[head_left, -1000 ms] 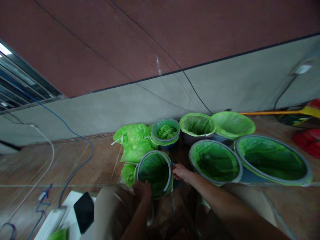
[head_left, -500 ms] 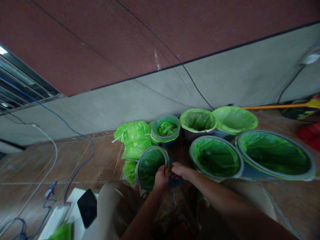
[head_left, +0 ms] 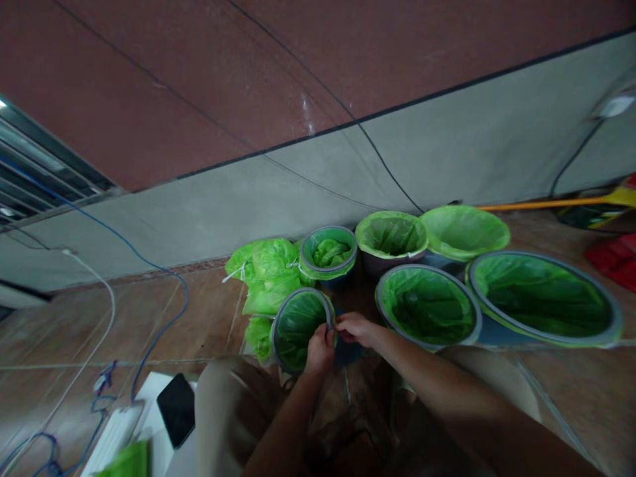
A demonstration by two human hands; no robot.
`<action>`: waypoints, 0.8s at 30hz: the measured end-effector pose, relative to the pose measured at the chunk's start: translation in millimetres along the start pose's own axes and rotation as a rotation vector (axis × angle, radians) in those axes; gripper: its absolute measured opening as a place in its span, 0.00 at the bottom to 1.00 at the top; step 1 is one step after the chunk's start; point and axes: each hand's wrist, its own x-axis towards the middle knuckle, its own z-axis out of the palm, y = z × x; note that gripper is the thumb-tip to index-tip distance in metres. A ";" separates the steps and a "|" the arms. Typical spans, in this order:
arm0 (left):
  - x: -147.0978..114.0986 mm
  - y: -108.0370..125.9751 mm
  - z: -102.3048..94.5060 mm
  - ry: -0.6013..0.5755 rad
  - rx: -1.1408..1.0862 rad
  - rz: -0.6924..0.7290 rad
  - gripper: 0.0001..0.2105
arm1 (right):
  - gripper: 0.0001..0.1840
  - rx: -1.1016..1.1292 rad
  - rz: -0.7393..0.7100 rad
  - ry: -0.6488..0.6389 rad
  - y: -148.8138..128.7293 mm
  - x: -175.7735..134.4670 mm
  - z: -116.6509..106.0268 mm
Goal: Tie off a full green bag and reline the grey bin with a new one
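A blue trash bin [head_left: 349,354] with a grey rim, lined with a thin green trash bag [head_left: 295,331], leans between my knees with its mouth tilted to the left. My left hand [head_left: 319,351] is closed over the right side of its rim. Just outside that rim, my right hand [head_left: 354,329] pinches the folded-over edge of the bag; its fingertips are partly hidden. Behind stands a smaller lined bin [head_left: 330,270] with crumpled green plastic inside. Tied green bags [head_left: 271,268] are heaped to the left.
To the right stand several more lined bins, among them a round one [head_left: 427,346] and a wide oval one [head_left: 501,336]. A black phone [head_left: 176,411] lies on a white surface at lower left. Blue cable [head_left: 185,298] trails over the tiles. An orange pole [head_left: 541,204] lies along the wall.
My right hand has shifted slightly up against the bin's rim. My left hand keeps its hold on the rim. The whole view has shifted slightly.
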 end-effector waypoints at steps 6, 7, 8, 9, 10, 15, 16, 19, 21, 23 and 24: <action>0.9 -0.3 -1.6 -0.003 -0.013 0.004 0.16 | 0.09 -0.040 0.049 0.030 -0.8 3.1 -1.8; 1.1 -0.7 -1.5 -0.008 -0.004 0.007 0.16 | 0.10 -0.051 0.055 0.040 -1.2 3.1 -1.8; 1.3 -1.0 -1.3 -0.014 0.007 0.011 0.15 | 0.10 -0.065 0.060 0.050 -1.5 3.0 -1.8; 1.6 -1.4 -1.0 -0.018 0.018 0.017 0.15 | 0.10 -0.081 0.066 0.060 -1.7 2.9 -2.0; 1.9 -1.7 -0.6 -0.018 0.028 0.024 0.15 | 0.10 -0.100 0.071 0.070 -1.8 2.6 -2.3; 1.0 -3.0 -0.1 -0.003 0.036 0.036 0.14 | 0.11 -0.175 0.082 0.129 -1.7 2.6 -4.5; 0.0 -3.1 -0.2 -0.004 0.030 0.031 0.14 | 0.11 -0.169 0.072 0.140 -2.0 3.0 -4.7; -4.6 -2.9 -0.3 -0.010 0.008 0.019 0.14 | 0.10 -0.110 0.021 0.153 -3.8 4.7 -4.4; -8.2 -3.0 0.7 -0.024 0.004 0.024 0.14 | 0.09 -0.075 -0.004 0.141 -4.6 5.4 -3.5; -11.4 -3.9 2.7 -0.044 0.010 0.038 0.14 | 0.09 -0.071 -0.004 0.125 -4.2 5.1 -2.6; -12.7 -4.7 4.0 -0.052 0.012 0.047 0.14 | 0.09 -0.079 0.002 0.121 -3.5 4.5 -2.3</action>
